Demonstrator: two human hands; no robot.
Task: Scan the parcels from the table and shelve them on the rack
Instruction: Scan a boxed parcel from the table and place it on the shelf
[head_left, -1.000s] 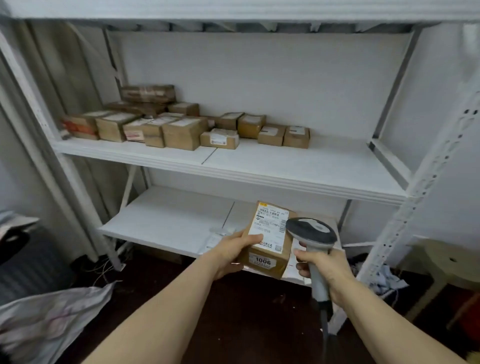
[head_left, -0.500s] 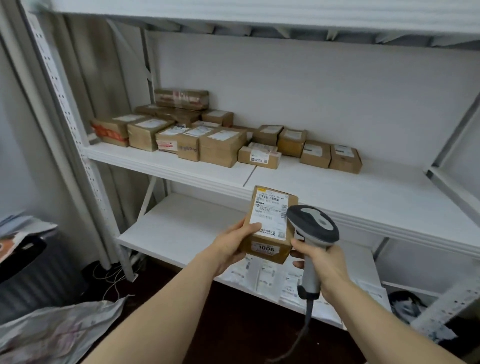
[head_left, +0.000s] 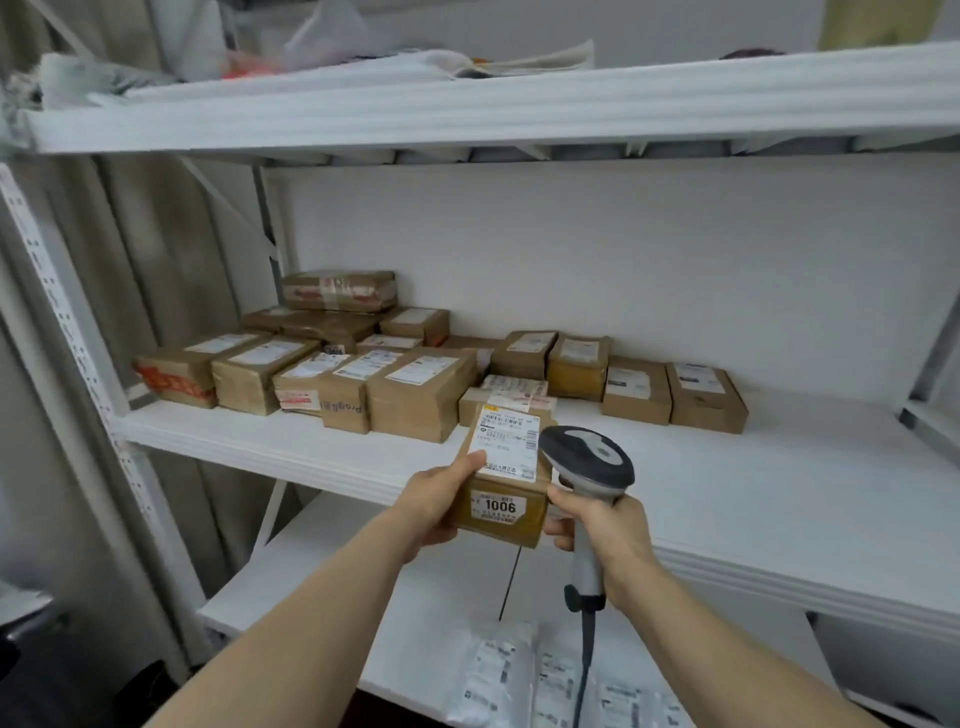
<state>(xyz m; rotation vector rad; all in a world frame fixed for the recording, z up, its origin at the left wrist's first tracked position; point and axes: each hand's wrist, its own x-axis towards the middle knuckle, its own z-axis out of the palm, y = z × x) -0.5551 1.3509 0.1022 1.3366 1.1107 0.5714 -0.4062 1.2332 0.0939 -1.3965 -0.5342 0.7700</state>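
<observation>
Parcel: small brown cardboard box, taped, held in the air in front of the middle shelf edge, above the lower shelf, resting on neither. Left hand grips its left side, thumb flat on the white label on top, fingers curled underneath. Front face has a white sticker reading 1006. Right hand wraps tight round the scanner handle, fingers fully curled. Its fingertips sit just beside the parcel's right edge; contact unclear. Scanner: grey plastic with a rounded dark head, level with the label and just right of it. Cable drops from the handle.

Middle shelf: flat white board with a ribbed front lip. Cluster of taped cardboard boxes at back left, most white-labelled, one stacked on top. Lower shelf: white board with crinkly clear plastic mailers at the front. Rack uprights: white perforated steel.
</observation>
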